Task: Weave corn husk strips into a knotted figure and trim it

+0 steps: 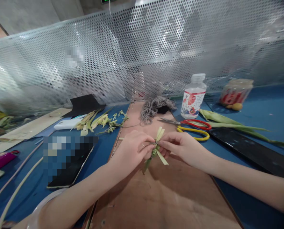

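My left hand (133, 149) and my right hand (181, 145) meet over the wooden board, fingertips nearly touching. Between them is a small knotted piece of green leaf strips (154, 153), pinched from both sides. Pale strip ends stick up between the fingers and out below to the right; a darker green end hangs down under the left fingers. My fingers cover part of the knot. Beyond the right hand lie scissors (195, 124) with one red and one yellow handle. Long green leaves (228, 122) rest to the right of them.
The brown board (142, 203) spans the blue table. Grey string (150, 109), a clear bottle (194, 98) and a jar (236, 93) stand toward the perforated metal screen (123, 60). Phones lie at right (249, 149) and left (72, 168). Cut plant pieces (101, 122) lie left.
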Motion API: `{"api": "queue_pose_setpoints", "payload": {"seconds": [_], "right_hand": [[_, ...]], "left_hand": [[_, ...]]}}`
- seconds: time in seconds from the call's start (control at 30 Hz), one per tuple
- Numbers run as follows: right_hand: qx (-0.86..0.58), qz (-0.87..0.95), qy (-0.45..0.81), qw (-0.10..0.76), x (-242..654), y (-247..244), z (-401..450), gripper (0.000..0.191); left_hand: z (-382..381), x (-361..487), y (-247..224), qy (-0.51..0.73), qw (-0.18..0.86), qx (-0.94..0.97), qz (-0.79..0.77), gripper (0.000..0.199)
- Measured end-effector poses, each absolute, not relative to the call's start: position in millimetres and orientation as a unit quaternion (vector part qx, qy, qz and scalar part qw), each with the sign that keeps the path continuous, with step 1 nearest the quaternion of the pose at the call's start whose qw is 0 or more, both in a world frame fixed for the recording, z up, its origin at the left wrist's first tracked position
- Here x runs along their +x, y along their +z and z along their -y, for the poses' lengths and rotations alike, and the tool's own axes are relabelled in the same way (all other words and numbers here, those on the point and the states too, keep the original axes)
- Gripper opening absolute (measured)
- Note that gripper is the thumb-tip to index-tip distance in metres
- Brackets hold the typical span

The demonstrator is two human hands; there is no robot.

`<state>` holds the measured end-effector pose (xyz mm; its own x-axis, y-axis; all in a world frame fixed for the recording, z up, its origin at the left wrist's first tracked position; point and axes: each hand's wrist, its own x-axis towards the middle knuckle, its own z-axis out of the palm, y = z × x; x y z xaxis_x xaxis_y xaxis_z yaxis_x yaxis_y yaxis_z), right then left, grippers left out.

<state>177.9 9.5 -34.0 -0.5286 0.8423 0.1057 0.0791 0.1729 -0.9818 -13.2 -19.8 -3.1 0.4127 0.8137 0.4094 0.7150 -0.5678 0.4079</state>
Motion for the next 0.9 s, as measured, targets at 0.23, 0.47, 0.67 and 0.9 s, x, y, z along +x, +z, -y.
{"api": "queue_pose_setpoints", "payload": {"seconds": [0.23, 0.47, 0.67, 0.9], "right_hand": [[-0.342, 0.700, 0.511, 0.363, 177.0, -30.1, -5.7, 0.025], [-0.333, 0.677, 0.547, 0.362, 175.2, -30.9, -4.1, 0.025], [-0.352, 0.674, 0.526, 0.382, 174.4, -27.1, -1.3, 0.032], [-0.332, 0.694, 0.497, 0.402, 178.8, -28.0, -5.4, 0.032]], "left_hand": [[20.1, -13.6, -3.0, 0.286, 0.050, 0.841, -0.457, 0.012], [21.0, -11.1, -5.1, 0.322, 0.161, 0.794, -0.491, 0.020], [17.0, -10.1, -4.2, 0.322, 0.262, 0.752, -0.512, 0.021], [19.1, -4.9, -2.0, 0.329, 0.318, 0.735, -0.500, 0.017]]}}
